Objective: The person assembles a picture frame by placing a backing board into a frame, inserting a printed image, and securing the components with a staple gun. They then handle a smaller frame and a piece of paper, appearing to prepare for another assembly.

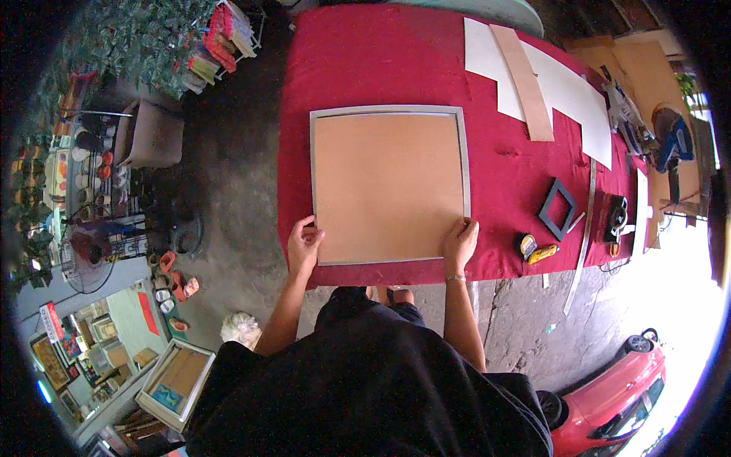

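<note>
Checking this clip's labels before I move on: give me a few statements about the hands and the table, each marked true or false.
1. Both hands rest on the near corners of the framed board. True: left hand, right hand.
2. The table cloth is blue. False: it is red.
3. A small black frame lies right of the board. True.
4. The right hand holds the yellow tape measure. False: it lies apart on the cloth.

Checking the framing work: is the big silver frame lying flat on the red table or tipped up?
Flat. The silver frame lies back-side up on the red table, brown backing board showing, with both hands at its near corners.
</note>
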Demonstrator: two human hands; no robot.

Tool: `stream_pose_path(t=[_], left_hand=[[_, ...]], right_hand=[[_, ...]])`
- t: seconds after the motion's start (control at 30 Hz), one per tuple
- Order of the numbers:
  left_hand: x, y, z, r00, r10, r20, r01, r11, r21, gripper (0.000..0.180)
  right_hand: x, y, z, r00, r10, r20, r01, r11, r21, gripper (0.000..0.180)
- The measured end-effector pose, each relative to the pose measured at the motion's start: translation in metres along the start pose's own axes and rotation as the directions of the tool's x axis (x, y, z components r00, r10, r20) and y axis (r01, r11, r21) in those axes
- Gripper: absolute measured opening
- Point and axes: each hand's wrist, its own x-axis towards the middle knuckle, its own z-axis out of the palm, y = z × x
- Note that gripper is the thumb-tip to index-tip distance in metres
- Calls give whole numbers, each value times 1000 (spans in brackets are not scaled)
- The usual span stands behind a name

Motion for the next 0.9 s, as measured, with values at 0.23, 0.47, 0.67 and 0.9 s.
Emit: stream_pose_path(t=[0.23,0.47,0.67,0.9], left_hand=[[-1,24,21,999,7,-49,6,969,248,36],[-19,9,6,984,164,-64,-119,890,441,68],[-33,-12,-6,975,184,127,-221,880,421,75],[-28,-18,-8,989,62,136,-107,931,348,68]], right_hand=[[11,4,3,995,-96,12,96,995,-19,22],[-10,43,-39,993,-69,91,78,992,-100,32],[-15,78,-48,883,231,408,-390,846,364,29],[0,82,-43,907,136,399,-208,967,145,32]])
